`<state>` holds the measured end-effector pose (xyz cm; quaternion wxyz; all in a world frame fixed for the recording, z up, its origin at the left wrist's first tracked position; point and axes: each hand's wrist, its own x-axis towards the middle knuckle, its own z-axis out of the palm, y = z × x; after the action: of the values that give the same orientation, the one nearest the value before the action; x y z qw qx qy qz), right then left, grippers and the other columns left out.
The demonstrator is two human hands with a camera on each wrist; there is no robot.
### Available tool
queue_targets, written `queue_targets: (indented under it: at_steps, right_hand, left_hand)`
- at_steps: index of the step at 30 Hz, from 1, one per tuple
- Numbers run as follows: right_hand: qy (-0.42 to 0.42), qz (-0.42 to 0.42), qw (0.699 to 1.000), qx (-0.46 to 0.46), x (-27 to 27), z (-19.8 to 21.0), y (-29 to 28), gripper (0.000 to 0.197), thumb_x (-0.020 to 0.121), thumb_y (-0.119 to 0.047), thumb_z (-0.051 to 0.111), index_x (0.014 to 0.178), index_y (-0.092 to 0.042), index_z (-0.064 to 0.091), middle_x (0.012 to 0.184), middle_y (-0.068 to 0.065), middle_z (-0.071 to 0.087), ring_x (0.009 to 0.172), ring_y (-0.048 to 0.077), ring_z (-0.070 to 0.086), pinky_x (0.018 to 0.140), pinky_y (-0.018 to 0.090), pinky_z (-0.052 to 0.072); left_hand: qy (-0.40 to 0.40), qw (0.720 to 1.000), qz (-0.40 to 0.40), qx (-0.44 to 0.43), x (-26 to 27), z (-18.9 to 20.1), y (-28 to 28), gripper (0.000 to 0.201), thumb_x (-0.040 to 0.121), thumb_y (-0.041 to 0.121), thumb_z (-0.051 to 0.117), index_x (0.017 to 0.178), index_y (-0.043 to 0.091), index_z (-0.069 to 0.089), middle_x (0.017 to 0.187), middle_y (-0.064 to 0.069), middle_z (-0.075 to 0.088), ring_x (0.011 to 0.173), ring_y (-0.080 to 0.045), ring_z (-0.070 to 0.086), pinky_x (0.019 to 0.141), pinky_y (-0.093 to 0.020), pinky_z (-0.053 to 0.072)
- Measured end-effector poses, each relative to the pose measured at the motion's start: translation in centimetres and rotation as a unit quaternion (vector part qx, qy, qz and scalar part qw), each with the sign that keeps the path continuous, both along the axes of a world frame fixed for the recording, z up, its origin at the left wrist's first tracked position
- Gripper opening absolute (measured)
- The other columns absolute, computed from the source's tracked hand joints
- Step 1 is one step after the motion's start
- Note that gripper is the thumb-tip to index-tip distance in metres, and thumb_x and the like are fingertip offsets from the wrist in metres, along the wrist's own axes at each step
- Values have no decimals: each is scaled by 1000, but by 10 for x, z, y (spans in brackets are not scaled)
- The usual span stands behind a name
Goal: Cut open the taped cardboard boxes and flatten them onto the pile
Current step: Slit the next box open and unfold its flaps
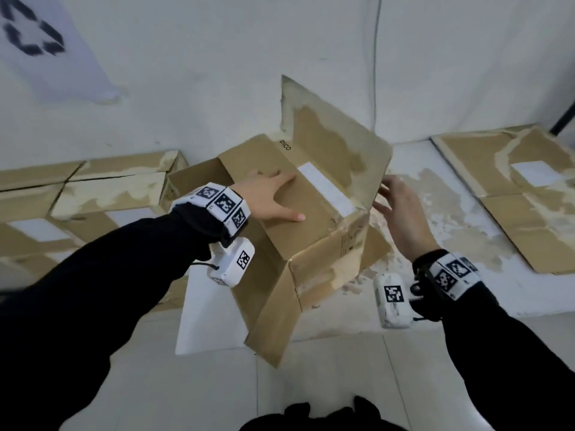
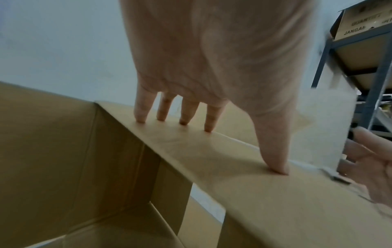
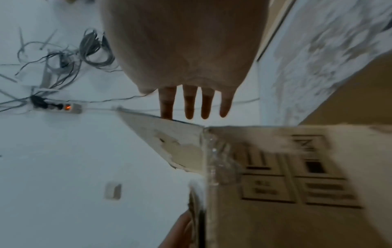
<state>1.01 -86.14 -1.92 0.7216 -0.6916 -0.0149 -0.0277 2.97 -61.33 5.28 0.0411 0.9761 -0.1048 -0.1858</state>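
Note:
A brown cardboard box (image 1: 311, 237) stands opened in the middle of the white floor, its flaps spread. One long flap (image 1: 336, 141) stands up at its far side. My left hand (image 1: 277, 197) lies flat on the box's upper panel beside a white label (image 1: 326, 189). In the left wrist view the straight fingertips (image 2: 183, 120) press on that panel (image 2: 265, 188). My right hand (image 1: 396, 209) is open at the box's right corner, its fingers straight. In the right wrist view those fingers (image 3: 167, 104) reach a flap's edge (image 3: 169, 139), and whether they touch it is unclear.
Flattened boxes (image 1: 93, 194) lie along the wall at the left, and more flat cardboard (image 1: 522, 194) lies at the right. A power strip (image 3: 61, 107) and loose cables (image 3: 91, 48) lie on the floor beyond the box. A metal shelf (image 2: 377, 67) stands further off.

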Motion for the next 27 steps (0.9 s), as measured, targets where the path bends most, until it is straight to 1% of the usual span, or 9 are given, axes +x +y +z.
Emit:
queue_targets:
  at_steps: [3, 6, 10, 13, 16, 20, 22, 24, 27]
  right_hand:
    - [-13, 132, 989, -70, 18, 5, 3, 14, 93, -39, 53, 101, -32, 61, 110, -13, 63, 105, 9, 59, 96, 40, 47]
    - [24, 231, 963, -135, 33, 4, 0, 65, 73, -58, 63, 127, -26, 45, 130, -11, 50, 126, 12, 46, 108, 44, 39]
    - [20, 270, 941, -205, 49, 11, 0, 80, 74, -57, 64, 140, -28, 30, 148, -6, 32, 127, 3, 29, 106, 31, 27]
    - [12, 292, 917, -271, 59, 16, 2, 93, 65, -73, 61, 141, -29, 32, 150, -2, 32, 136, 15, 31, 111, 40, 28]
    - [-49, 306, 853, -419, 65, 15, -2, 91, 71, -82, 38, 140, -23, 40, 155, -1, 23, 146, 21, 8, 115, 52, 4]
    - [-198, 234, 785, -538, 61, -2, -35, 59, 95, -61, 20, 122, -22, 56, 146, -1, 39, 146, 22, 9, 113, 55, -5]
    - [-287, 195, 758, -552, 50, -7, -56, 47, 98, -46, 22, 103, -17, 59, 111, 3, 60, 127, 29, 45, 111, 55, 16]
    - [-338, 194, 735, -554, 31, -11, -69, 36, 94, -35, 26, 92, -14, 55, 73, 4, 59, 71, 29, 60, 77, 45, 48]
    - [-341, 230, 744, -527, -11, -14, -66, 14, 85, -13, 49, 98, -9, 54, 61, 6, 56, 44, 20, 52, 45, 25, 37]
  left_hand:
    - [12, 998, 46, -34, -4, 10, 1, 101, 75, 69, 60, 152, 28, 11, 158, -4, 19, 140, -29, 28, 113, -40, 28]
    - [-24, 993, 110, -35, -18, 36, 4, 90, 83, 58, 61, 152, 20, 16, 146, -11, 42, 127, -28, 46, 103, -38, 40]
    - [-233, 958, 160, -41, -57, 68, -17, 57, 96, 39, 45, 145, 13, 31, 137, -16, 47, 125, -32, 45, 100, -42, 39]
    - [-290, 954, 71, -33, -77, 65, -76, 52, 98, 44, 41, 141, 16, 40, 146, -9, 40, 131, -27, 39, 105, -43, 36]
    - [-198, 975, 29, 92, -71, 33, -121, 59, 98, 49, 34, 145, 13, 34, 154, -9, 30, 142, -24, 24, 116, -38, 16]
    - [-245, 951, 65, 175, -69, 10, -126, 48, 97, 45, 31, 123, 12, 52, 132, -11, 54, 125, -26, 43, 109, -40, 26]
    - [-274, 939, 92, 185, -70, 7, -129, 47, 96, 49, 30, 112, 12, 54, 121, -11, 59, 115, -28, 49, 104, -41, 30]
    - [-256, 936, 135, 201, -68, 0, -140, 59, 94, 59, 28, 115, 9, 51, 122, -15, 56, 118, -32, 47, 107, -48, 25]
    - [-208, 935, 167, 235, -60, -16, -156, 89, 86, 74, 25, 136, 2, 37, 146, -24, 36, 140, -38, 24, 112, -63, 3]
